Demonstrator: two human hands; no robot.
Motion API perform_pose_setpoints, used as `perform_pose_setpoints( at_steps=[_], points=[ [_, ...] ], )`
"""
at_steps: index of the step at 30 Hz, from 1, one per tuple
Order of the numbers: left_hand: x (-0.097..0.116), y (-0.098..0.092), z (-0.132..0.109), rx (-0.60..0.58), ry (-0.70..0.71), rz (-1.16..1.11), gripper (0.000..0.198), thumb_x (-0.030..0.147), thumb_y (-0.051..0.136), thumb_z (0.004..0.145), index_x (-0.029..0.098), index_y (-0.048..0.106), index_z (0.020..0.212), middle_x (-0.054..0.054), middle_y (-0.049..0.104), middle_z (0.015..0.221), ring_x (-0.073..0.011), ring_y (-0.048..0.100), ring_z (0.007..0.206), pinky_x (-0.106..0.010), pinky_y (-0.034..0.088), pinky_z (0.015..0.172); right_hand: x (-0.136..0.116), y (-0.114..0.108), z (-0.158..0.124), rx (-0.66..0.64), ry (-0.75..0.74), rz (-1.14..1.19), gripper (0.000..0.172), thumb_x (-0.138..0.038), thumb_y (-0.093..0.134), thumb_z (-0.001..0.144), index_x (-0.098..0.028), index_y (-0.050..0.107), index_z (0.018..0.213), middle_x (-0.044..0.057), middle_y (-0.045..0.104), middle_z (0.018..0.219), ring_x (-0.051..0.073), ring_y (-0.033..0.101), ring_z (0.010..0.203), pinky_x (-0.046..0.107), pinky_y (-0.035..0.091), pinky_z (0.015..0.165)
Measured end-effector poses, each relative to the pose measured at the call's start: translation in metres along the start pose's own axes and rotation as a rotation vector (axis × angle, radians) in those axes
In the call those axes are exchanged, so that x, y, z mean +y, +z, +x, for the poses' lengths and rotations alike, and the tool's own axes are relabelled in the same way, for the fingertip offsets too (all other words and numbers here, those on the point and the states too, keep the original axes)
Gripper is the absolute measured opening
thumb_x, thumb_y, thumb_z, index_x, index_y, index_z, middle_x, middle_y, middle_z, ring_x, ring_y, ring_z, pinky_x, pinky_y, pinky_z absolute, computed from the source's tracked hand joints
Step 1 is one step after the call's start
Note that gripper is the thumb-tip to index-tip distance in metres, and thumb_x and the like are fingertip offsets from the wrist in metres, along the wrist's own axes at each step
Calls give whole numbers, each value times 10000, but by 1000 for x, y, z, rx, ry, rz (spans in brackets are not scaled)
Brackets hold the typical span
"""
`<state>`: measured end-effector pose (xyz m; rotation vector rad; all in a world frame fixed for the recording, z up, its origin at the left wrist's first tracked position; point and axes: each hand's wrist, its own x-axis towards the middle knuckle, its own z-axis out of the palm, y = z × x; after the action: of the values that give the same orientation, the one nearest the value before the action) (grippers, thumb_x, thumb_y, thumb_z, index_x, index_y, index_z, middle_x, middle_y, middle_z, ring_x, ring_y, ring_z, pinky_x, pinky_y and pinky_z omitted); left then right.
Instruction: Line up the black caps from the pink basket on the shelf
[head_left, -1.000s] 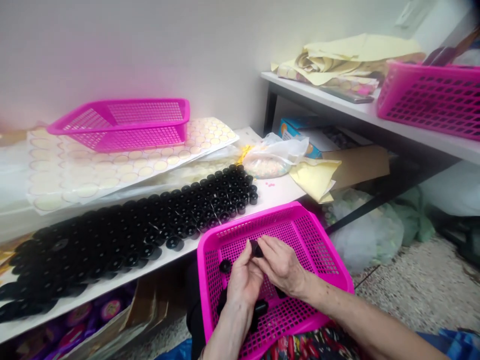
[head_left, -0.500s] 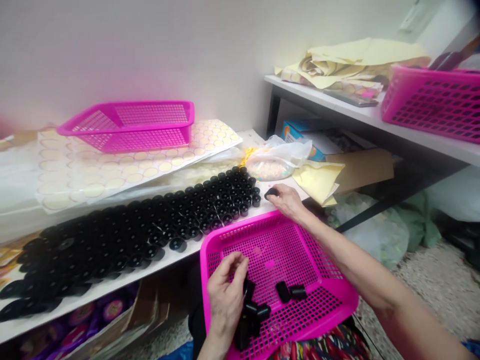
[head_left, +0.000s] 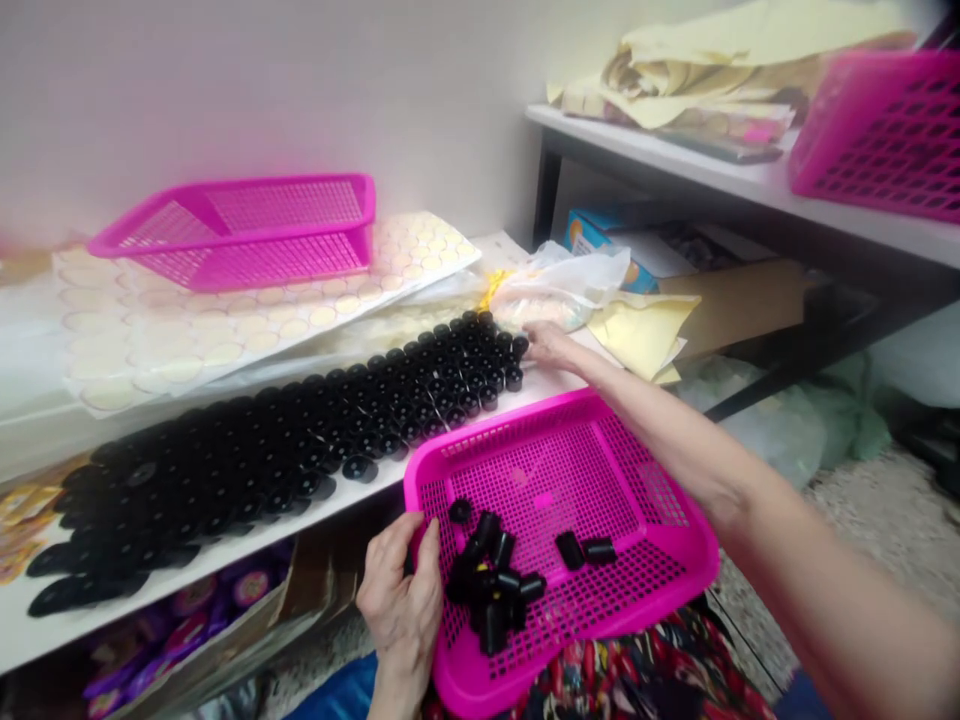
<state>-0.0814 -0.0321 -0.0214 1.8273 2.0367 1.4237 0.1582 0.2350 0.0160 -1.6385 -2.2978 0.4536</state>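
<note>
While the pink basket (head_left: pixel 517 421) is steadied at its left rim by the left hand (head_left: pixel 401 580), the right end of the block of black caps (head_left: pixel 360 467) is reached by the right hand (head_left: pixel 551 345). The rim is taken between the left thumb and fingers. The right fingers are brought up against the end cap; whether it is pinched or only touched cannot be told, as the tips are partly hidden and blurred. The step in hand is judged to be adding to or straightening the block's right end. For the next move, a clean release is called for, with neighbouring caps left unknocked.

The caps are packed upright along the near edge of the surface (head_left: pixel 546 382). Loose black pieces (head_left: pixel 491 630) are heaped toward the basket's near left corner; two are set apart farther right. Behind the right hand, space is crowded by a tied plastic bag (head_left: pixel 581 280), with yellow paper (head_left: pixel 641 330) beside it. Along the surface's far edge, a second pink basket (head_left: pixel 277 260) is carried on label sheets (head_left: pixel 420 250). Forearm clearance is limited by the basket's far rim.
</note>
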Motion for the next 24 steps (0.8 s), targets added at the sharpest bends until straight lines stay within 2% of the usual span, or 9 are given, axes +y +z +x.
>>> perform_pose_setpoints(
  at_steps=[2, 4, 7, 9, 11, 15, 18, 21, 24],
  points=[
    [5, 0, 0, 10, 85, 28, 134, 190, 614, 759, 157, 628, 888, -57, 644, 824, -162, 586, 769, -305, 486, 741, -5, -12, -20, 131, 3, 54, 244, -134, 525, 672, -74, 599, 897, 58, 594, 792, 151, 508, 732, 225, 341, 628],
    [8, 1, -2, 9, 182, 41, 139, 143, 616, 743, 149, 624, 882, -61, 652, 811, -168, 584, 781, -306, 482, 740, -12, -23, -50, 161, -19, 166, 175, -135, 502, 710, -85, 598, 847, 38, 576, 738, 131, 498, 693, 227, 351, 628],
    [12, 5, -5, -92, 277, 28, 133, 94, 587, 747, 149, 622, 863, -59, 661, 793, -161, 584, 765, -291, 482, 728, -26, -25, -109, -261, -117, 294, 117, -168, 492, 758, -114, 596, 748, 6, 563, 652, 103, 487, 613, 216, 359, 588],
    [14, 9, -6, -202, 294, 13, 113, 98, 552, 770, 156, 623, 835, -55, 665, 792, -154, 585, 749, -277, 482, 720, -32, -13, -149, -597, -197, 189, 88, -194, 535, 747, -133, 594, 725, 1, 568, 627, 104, 485, 579, 219, 350, 561],
    [16, 14, -6, -299, 284, 31, 104, 129, 527, 790, 162, 625, 806, -53, 666, 789, -158, 589, 746, -273, 481, 713, -34, 10, -185, -742, -242, -7, 114, -245, 593, 716, -143, 598, 768, 28, 601, 696, 138, 520, 624, 236, 349, 559],
    [17, 23, 4, -447, 192, 125, 162, 158, 472, 804, 171, 627, 757, -47, 655, 760, -173, 589, 730, -282, 464, 689, -36, 53, -227, -724, -237, -188, 241, -280, 603, 686, -146, 569, 883, 85, 616, 859, 216, 562, 785, 268, 375, 612],
    [15, 20, 17, -479, 79, 89, 183, 167, 450, 808, 170, 632, 790, -36, 643, 770, -157, 585, 727, -262, 450, 699, -38, 63, -234, -664, -177, -114, 221, -209, 572, 667, -153, 542, 879, 76, 603, 832, 207, 553, 783, 262, 369, 621],
    [12, 11, 30, -401, -28, 32, 157, 215, 485, 808, 179, 631, 850, -7, 634, 777, -134, 581, 711, -235, 437, 702, -38, 61, -229, -586, -42, 193, 246, -163, 563, 636, -177, 505, 875, 22, 575, 768, 156, 521, 687, 232, 342, 564],
    [5, 5, 38, -347, -38, 48, 154, 220, 493, 802, 183, 626, 869, 4, 619, 762, -131, 573, 693, -233, 434, 686, -36, 58, -223, -513, 164, 691, 236, -126, 552, 616, -188, 449, 820, -38, 516, 677, 103, 471, 586, 206, 327, 516]
  ],
)
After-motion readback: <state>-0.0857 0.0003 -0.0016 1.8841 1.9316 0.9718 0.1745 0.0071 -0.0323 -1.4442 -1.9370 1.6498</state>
